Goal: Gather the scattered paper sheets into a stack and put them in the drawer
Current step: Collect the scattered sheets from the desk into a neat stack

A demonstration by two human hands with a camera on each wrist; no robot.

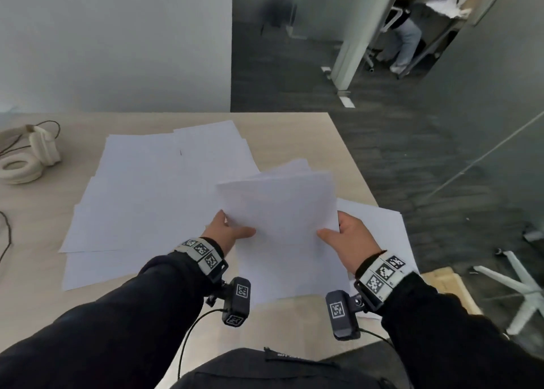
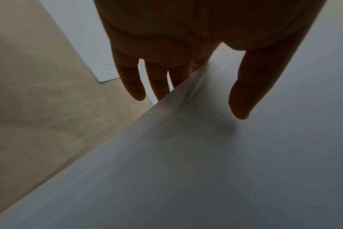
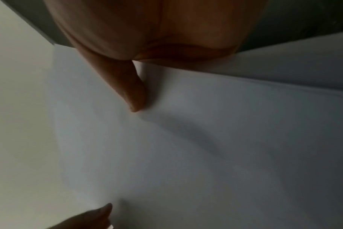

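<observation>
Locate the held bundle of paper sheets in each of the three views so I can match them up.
Head: the held bundle is right of centre, between the left hand and right hand, above the table.
Left wrist: it fills the lower right, its edge at the fingers.
Right wrist: it fills the centre and right, under the thumb.
Shared landmark: the left thumb on top of the bundle shows in all three views.

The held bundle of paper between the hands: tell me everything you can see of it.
The held bundle is several plain white sheets, loosely aligned, far edges fanned. It is lifted and tilted above the loose sheets on the desk. The left hand grips its left edge, thumb on top; the right hand grips the right edge likewise.
</observation>
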